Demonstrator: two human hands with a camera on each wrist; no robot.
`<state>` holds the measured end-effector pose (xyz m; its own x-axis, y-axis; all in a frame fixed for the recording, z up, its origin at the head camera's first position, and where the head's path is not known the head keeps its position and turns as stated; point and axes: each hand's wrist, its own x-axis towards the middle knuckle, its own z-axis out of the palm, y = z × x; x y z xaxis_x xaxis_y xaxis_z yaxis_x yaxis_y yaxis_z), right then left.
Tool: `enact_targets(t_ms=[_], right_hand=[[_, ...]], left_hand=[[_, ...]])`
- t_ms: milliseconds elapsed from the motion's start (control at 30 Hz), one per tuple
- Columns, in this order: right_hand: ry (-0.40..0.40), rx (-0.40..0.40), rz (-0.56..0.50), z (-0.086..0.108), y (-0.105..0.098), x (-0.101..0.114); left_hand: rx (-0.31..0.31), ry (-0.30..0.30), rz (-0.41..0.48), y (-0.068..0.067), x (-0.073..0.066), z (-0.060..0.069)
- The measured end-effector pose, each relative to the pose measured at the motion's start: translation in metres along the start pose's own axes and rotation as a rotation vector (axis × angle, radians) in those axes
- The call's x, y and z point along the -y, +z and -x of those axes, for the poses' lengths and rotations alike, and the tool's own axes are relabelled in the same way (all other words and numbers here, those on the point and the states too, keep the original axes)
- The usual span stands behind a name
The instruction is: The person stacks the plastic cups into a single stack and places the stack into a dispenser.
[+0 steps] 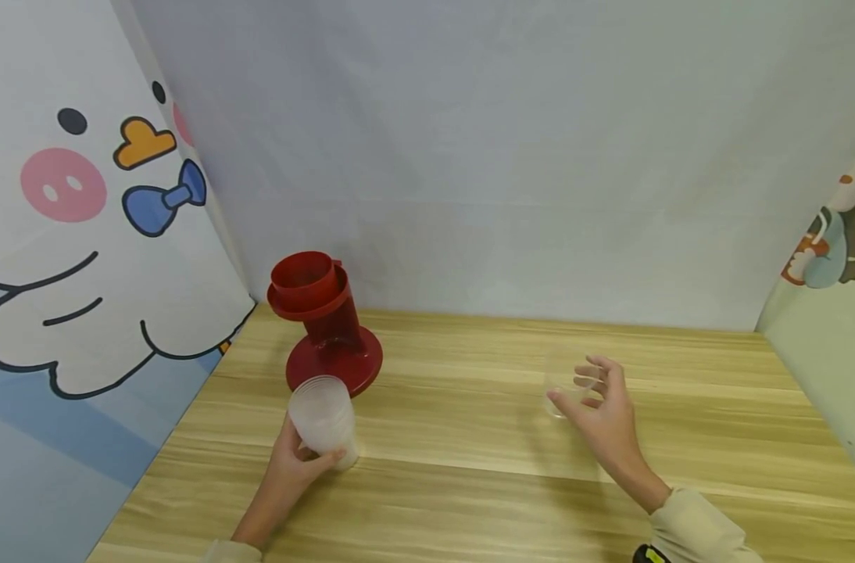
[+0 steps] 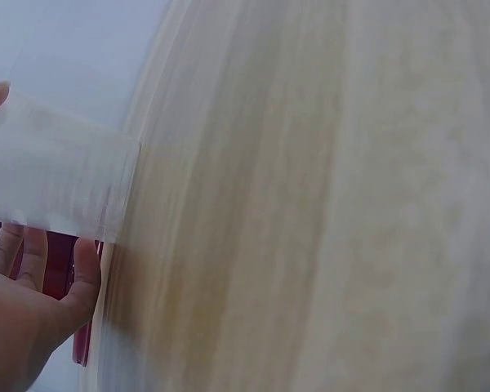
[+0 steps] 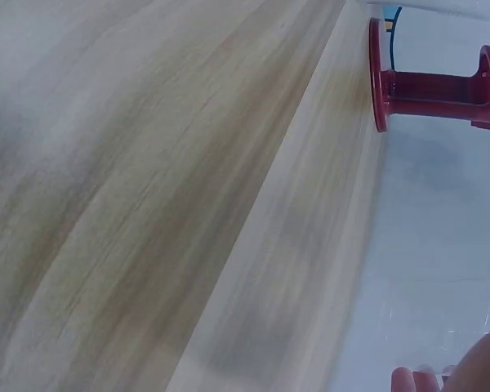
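My left hand (image 1: 292, 467) holds a stack of clear plastic cups (image 1: 322, 414), with thumb and fingers around its sides. In the left wrist view the stack (image 2: 57, 175) spans the gap between the fingers. Whether its base touches the table cannot be told. On the right, my right hand (image 1: 606, 418) holds a single see-through plastic cup (image 1: 559, 379) between thumb and fingers. The cup is faint against the wood. Only parts of the fingers (image 3: 402, 380) show in the right wrist view. Just beyond the cup stack stands a red holder (image 1: 336, 356) with a ring-shaped top.
A light wood-grain table (image 1: 456, 414) lies under both hands. Behind it hangs a plain pale cloth (image 1: 498, 156). Cartoon-printed cloth (image 1: 62, 274) closes the left side, and another printed panel (image 1: 828, 313) stands at the right.
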<state>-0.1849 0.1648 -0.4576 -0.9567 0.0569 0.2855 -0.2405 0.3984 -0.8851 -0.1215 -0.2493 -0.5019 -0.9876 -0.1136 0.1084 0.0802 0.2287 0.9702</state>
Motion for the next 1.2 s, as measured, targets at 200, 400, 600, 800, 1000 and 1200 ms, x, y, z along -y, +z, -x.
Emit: enact_targets(t_ms=[200,400,600,800,1000,1200], right_hand=[[-0.020,0.022,-0.006,-0.001,0.003,0.009],[-0.039,0.042,-0.015,-0.001,0.007,0.017],[-0.055,0.057,-0.030,0.000,0.009,0.026],[-0.067,0.084,-0.069,0.000,0.013,0.035],[-0.072,0.113,-0.088,0.008,0.017,0.062],[-0.086,0.131,-0.103,0.014,0.019,0.092]], left_hand=[[-0.001,0.017,-0.002,0.000,0.000,0.000],[-0.002,0.024,0.001,0.000,0.001,0.001],[-0.006,0.027,0.013,0.000,0.002,0.000],[-0.006,0.031,0.015,0.000,0.002,0.000],[-0.006,0.032,0.007,0.000,0.002,0.000],[-0.005,0.022,-0.001,0.000,0.002,0.000]])
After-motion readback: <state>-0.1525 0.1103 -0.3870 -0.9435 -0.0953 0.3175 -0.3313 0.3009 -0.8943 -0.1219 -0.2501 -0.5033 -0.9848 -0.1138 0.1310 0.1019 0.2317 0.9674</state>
